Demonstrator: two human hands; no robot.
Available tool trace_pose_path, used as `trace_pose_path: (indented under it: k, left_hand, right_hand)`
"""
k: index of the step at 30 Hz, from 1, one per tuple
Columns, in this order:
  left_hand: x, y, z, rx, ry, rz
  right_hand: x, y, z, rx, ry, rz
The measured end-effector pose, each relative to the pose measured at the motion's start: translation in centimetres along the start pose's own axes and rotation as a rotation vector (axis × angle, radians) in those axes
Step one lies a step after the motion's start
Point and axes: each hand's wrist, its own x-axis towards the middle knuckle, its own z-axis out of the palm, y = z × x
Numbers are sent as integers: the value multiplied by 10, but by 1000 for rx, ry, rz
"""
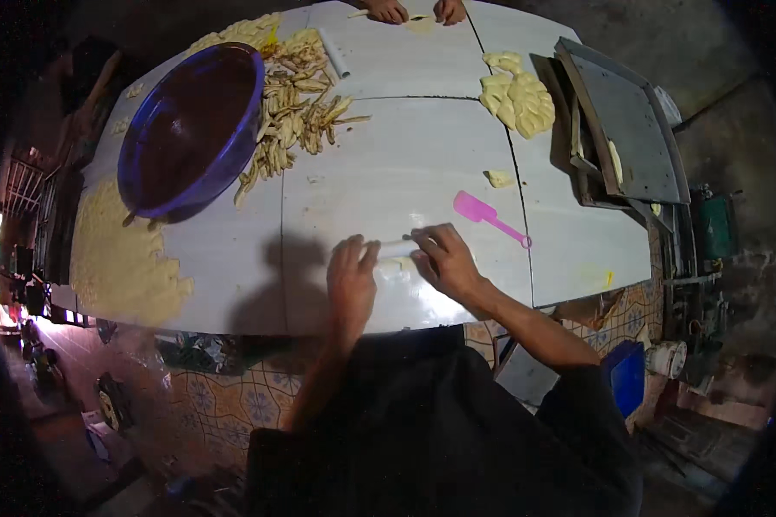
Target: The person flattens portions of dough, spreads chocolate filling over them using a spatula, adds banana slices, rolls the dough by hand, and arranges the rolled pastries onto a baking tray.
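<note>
A short white rolling pin [397, 249] lies crosswise on the white table before me. Its left end is under my left hand [352, 276], whose fingers curl down over it. My right hand [446, 263] bends its fingers around the other end. A small piece of pale dough [393, 264] shows just on my side of the pin, partly lost in the table's glare. To the right of my right hand lies a pink plastic scoop [491, 219], and a small dough lump [498, 178] sits beyond it.
A blue-purple tub [252, 129] of dark brown filling stands left, beside piled dough strips [306, 108] and a spread dough sheet [125, 258]. Dough pieces [519, 96] and metal trays [625, 121] are right. Another person's hands [388, 10] work at the far edge, near a second rolling pin [334, 53].
</note>
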Motion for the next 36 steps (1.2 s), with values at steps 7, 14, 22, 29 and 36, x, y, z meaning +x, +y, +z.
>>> trace_pose_path:
  k: [7, 14, 22, 29, 36]
  left_hand:
    - [-59, -5, -11, -210, -247, -177]
    - [31, -11, 11, 260, -394, -263]
    - [137, -67, 82, 187, 8, -367]
    - [96, -38, 33, -380, -452, 65]
    - [19, -90, -28, 44, -61, -477]
  right_hand:
    - [-53, -12, -1, 46, -152, 62]
    - [13, 3, 28, -304, -80, 237]
    - [66, 42, 16, -381, -103, 396]
    - [-9, 105, -79, -473, -195, 653]
    - [14, 94, -70, 4, -354, 655]
